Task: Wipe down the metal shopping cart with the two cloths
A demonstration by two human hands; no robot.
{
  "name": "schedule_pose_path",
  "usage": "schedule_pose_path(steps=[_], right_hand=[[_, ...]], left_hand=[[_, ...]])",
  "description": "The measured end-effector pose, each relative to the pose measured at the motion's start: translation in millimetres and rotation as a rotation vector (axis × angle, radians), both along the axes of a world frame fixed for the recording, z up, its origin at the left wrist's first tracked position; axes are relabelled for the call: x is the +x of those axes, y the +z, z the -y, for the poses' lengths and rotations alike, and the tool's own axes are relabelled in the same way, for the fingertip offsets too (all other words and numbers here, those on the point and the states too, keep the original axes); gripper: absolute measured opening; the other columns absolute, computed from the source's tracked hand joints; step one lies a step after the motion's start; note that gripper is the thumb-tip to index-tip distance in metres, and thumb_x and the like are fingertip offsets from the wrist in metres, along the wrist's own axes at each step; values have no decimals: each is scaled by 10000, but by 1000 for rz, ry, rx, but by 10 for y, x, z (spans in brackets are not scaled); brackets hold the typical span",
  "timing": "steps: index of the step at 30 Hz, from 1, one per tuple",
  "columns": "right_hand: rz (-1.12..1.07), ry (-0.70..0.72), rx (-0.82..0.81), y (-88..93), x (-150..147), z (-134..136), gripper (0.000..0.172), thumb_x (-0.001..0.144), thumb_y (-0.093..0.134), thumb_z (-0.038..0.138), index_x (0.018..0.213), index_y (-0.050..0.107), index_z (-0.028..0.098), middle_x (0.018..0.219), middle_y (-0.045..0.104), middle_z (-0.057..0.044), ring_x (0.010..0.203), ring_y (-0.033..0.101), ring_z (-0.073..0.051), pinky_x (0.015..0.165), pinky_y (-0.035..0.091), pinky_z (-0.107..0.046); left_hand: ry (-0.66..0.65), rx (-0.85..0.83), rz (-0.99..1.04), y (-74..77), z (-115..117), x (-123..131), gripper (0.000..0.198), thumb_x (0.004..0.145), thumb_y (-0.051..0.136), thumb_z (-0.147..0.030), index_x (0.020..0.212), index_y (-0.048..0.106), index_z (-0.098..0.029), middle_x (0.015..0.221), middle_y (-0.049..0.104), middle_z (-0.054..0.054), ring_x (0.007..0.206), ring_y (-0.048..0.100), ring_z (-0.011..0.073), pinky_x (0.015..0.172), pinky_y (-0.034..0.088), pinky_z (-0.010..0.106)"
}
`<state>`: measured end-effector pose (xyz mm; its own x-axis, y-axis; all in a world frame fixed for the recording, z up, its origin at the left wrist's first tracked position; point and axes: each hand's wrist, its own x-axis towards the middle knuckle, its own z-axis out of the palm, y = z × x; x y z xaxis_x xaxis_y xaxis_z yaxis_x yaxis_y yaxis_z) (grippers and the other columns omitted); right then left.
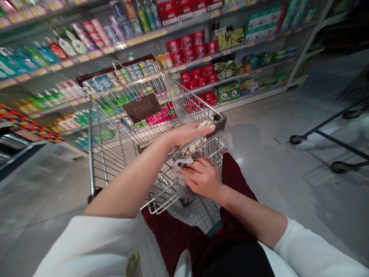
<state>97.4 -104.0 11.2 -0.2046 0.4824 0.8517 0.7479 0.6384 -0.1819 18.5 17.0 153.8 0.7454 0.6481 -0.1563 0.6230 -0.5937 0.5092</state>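
Note:
A metal wire shopping cart (123,154) stands in front of me, its near top rail ending in a brown corner cap (220,122). My left hand (188,134) lies over that rail beside the cap, closed around it with a bunched pale cloth (205,124) under the thumb. Just below, my right hand (203,176) pinches a grey, speckled rag (184,181) against the wires. Dark spots show on the rag near the fingertips. Whether the pale cloth and the rag are one piece, I cannot tell. A brown plate (143,108) hangs inside the cart.
Store shelves (161,30) with bottles, red tubs (187,48) and boxes run behind the cart. Another cart's wheeled frame (331,136) stands at the right on the tiled floor (268,181). At the left edge is a dark-framed rack (17,154). My legs straddle the cart's near end.

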Motion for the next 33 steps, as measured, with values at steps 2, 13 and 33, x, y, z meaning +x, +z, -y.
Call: schedule_pose_path(steps=[2, 13, 33], right_hand=[[-8, -9, 26, 2, -69, -25, 137, 866, 647, 229, 967, 722, 284, 925, 704, 10, 941, 556, -163, 861, 430, -335], [82, 18, -39, -49, -109, 75, 151, 872, 639, 237, 993, 711, 290, 879, 680, 11, 925, 541, -162, 829, 404, -332], [144, 100, 1, 138, -409, 59, 71, 892, 641, 289, 832, 669, 265, 819, 635, 10, 910, 507, -160, 805, 384, -345]], left_hand=[[1, -1, 0, -6, 0, -2, 810, 835, 304, -810, 1217, 660, -190, 1280, 678, 80, 1156, 587, 282, 982, 439, 333], [22, -10, 1, 1, 2, 1, 826, 828, 314, -810, 1234, 659, -179, 1290, 675, 88, 1210, 561, 296, 1025, 429, 355], [8, 6, -3, -7, -14, -5, 835, 831, 301, -823, 1224, 656, -177, 1309, 659, 99, 1196, 576, 298, 1003, 427, 347]])
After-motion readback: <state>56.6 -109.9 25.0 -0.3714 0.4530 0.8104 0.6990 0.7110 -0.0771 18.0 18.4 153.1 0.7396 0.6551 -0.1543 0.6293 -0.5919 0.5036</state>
